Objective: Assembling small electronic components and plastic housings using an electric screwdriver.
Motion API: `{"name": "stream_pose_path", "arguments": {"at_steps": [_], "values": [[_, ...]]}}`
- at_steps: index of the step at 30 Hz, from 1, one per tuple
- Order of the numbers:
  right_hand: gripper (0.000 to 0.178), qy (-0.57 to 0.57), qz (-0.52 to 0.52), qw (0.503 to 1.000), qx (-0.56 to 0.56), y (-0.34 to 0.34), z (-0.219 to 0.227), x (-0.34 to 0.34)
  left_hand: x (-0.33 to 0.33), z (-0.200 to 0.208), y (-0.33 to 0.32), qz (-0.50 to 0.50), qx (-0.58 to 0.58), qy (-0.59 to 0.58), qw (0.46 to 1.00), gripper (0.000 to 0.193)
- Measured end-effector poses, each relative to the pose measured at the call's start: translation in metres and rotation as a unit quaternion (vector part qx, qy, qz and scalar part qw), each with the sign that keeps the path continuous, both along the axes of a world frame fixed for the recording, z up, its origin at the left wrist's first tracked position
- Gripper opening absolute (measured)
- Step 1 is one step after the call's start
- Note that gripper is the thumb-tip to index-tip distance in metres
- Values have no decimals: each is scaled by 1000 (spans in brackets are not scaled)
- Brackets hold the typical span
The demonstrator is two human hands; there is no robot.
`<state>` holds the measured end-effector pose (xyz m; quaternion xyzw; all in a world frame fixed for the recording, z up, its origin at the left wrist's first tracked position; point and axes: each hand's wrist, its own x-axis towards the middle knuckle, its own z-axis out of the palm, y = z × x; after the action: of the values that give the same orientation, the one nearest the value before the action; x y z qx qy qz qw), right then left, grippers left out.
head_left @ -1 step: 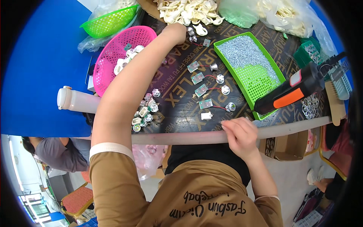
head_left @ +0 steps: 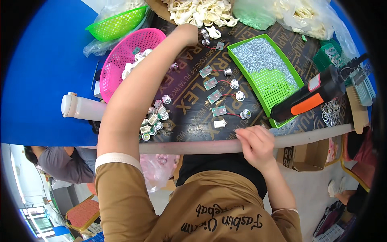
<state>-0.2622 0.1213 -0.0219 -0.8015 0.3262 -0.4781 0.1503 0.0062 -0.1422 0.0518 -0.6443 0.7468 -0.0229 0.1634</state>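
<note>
My left hand reaches to the far side of the table, beside a heap of cream plastic shells. Its fingers are hidden behind the back of the hand. Small lamp reflectors with a wired circuit board lie right by it. My right hand rests at the front edge, fingers curled and pressed together; whatever they may hold cannot be made out. Just beyond it lies a small white part. Several circuit boards, red-wired to lamp heads, form a column up the table.
A pink basket with white parts stands left, near a pale bottle. Loose lamp parts lie beside my left forearm. At the right, a black-and-orange power tool overhangs a green tray of small screws.
</note>
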Motion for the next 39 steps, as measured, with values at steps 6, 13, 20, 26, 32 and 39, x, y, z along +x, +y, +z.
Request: {"name": "stream_pose_path", "arguments": {"at_steps": [6,13,20,26,32,39], "values": [[23,6,-2,1000,-10,1,-1,-1,26,52,-9,169,-22,535,827,26],[21,-17,21,998,50,5,3,-3,15,83,91,43,-28,814,578,27],[42,-422,248,712,503,16,27,28,-52,22,299,-46,-17,874,484,34],[54,-472,297,675,483,21,24,28,-74,-35,340,16,62,936,346,30],[53,-512,287,623,517,38,15,18,-74,-46,347,69,55,907,412,26],[36,-455,210,656,564,48,34,6,-74,-39,351,-160,-249,589,752,46]]}}
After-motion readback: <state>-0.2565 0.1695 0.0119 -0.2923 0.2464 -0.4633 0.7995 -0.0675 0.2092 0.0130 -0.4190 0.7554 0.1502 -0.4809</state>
